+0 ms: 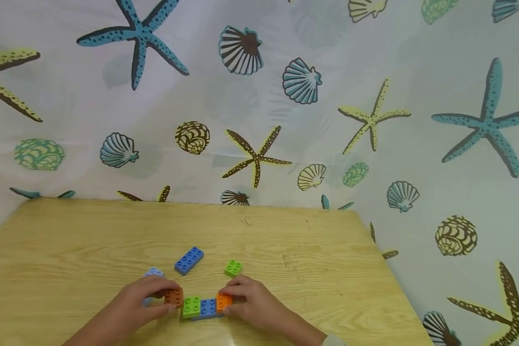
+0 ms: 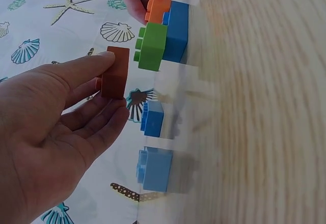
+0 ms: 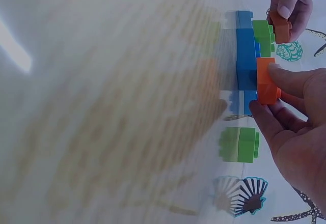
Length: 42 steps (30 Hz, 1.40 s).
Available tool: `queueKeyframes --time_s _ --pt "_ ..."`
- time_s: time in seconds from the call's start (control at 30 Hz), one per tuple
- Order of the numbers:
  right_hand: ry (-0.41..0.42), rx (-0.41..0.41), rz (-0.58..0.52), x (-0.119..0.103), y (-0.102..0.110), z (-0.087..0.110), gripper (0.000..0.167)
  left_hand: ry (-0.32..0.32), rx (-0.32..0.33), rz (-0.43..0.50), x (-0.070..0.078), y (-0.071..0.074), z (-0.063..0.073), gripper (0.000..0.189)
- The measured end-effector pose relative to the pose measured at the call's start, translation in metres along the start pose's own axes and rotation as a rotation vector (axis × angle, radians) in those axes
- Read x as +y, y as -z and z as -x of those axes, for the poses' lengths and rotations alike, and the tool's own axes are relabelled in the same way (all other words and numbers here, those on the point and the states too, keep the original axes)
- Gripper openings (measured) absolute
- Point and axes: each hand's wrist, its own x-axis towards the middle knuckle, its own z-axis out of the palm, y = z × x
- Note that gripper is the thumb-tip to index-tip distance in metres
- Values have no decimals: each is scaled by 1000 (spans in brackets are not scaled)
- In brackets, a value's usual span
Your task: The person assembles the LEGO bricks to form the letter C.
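blue base brick [image 1: 208, 307]: flat on the near part of the table [image 1: 328, 269], between both hands, its middle studs bare.
lime brick [image 1: 191, 307]: on the base's left end and overhanging it, so the upper row outreaches what carries it.
orange brick [image 1: 224, 302]: over the base's right end, jutting past.
right hand [image 1: 255, 300]: pinching the orange brick by its sides, presumably to steady the row while leaving the studs uncovered.
left hand [image 1: 142, 298]: thumb and fingertips gripping the brown brick [image 1: 174, 298] (held studs up, off the table, just left of the lime one); a side grip probably keeps its underside free.
light blue brick [image 1: 154, 271]: beyond the left hand; whether the blue patch behind those fingers is a second brick, i cannot tell.
small green brick [image 1: 233, 268]: loose, just beyond the right hand.
long blue brick [image 1: 189, 261]: farther out, aslant, apart from the fingers.
patterned cloth [image 1: 268, 110]: behind everything.
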Motion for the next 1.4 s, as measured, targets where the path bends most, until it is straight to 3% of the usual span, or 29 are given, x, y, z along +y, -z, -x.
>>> queueKeyframes --time_s 0.13,0.63,0.83,0.97,1.1,1.4 --pt "-4 -2 -20 0 1 0 39 -9 2 -28 1 -4 -5 45" --pt "-5 6 -38 1 -2 -1 37 -17 -30 20 12 -17 -13 43" --pt "11 9 -36 2 -3 -1 36 -79 -35 44 13 -20 -12 41" --pt "28 8 -29 2 -3 -1 36 -71 -47 68 14 -20 -11 42" --pt "17 9 -29 2 -3 -1 37 -59 -56 39 16 -19 -12 42" --pt "-6 5 -38 4 -3 -2 37 -160 -103 -48 18 -13 -16 41"
